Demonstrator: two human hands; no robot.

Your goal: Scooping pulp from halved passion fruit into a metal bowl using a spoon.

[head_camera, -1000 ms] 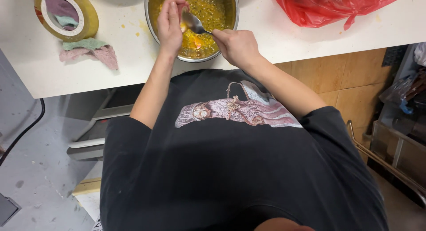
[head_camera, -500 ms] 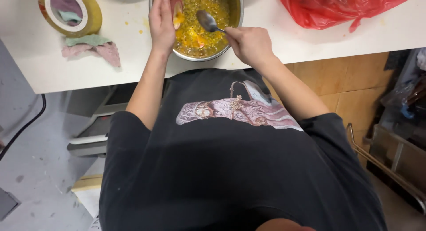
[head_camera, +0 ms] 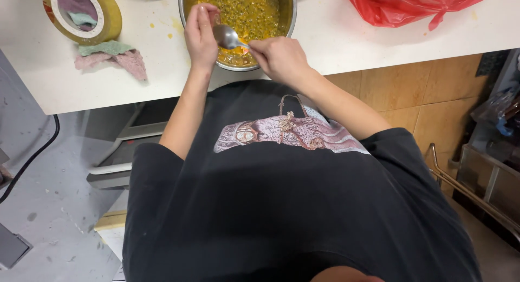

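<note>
Spoon (head_camera: 227, 37): metal, bowl end over the near edge of the steel mixing bowl (head_camera: 290, 19), handle running right into the right hand (head_camera: 279, 57). Right hand is closed tight around the handle, knuckles up. Left hand (head_camera: 200, 33) is over the bowl's left side, fingers curled around something small just beside the spoon's tip; what it is can't be made out. Bowl sits at the front edge of the white counter (head_camera: 336, 38), filled with yellow-orange pulp with dark seeds (head_camera: 249, 8).

Left of the bowl: roll of yellow tape (head_camera: 105, 30) with cloth stuffed inside, crumpled green and pink rags (head_camera: 111, 57) next to it. Right: red plastic bag (head_camera: 411, 6). Yellow splatter on the counter near the bowl's left rim.
</note>
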